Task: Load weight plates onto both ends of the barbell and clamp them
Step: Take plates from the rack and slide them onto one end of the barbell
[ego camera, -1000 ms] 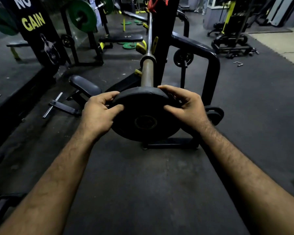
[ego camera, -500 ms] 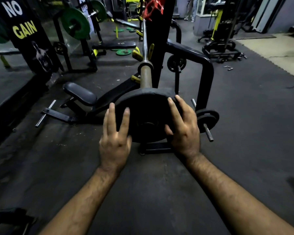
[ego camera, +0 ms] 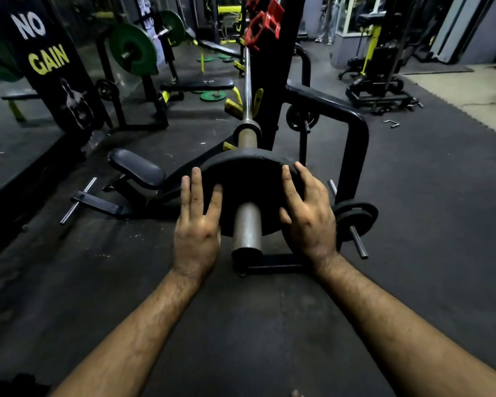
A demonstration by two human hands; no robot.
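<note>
A black weight plate (ego camera: 248, 176) sits on the near sleeve of the barbell (ego camera: 247, 224), which runs away from me across the bench rack. The sleeve's steel end sticks out through the plate's hole toward me. My left hand (ego camera: 197, 222) presses flat on the plate's left face, fingers straight. My right hand (ego camera: 308, 213) presses on the right face with straight, spread fingers. Red clamps (ego camera: 262, 24) hang on the black upright behind. The far end of the bar is hidden.
A black bench seat (ego camera: 139, 169) lies to the left. Small black plates (ego camera: 355, 219) sit on a storage peg at the right, beside a curved black rack frame (ego camera: 352, 144). Green plates (ego camera: 132, 53) load another bar farther back. The floor is dark rubber matting.
The plate has slid farther along the sleeve, so the sleeve end now protrudes through it. My hands went from gripping the rim to pressing flat against its face.
</note>
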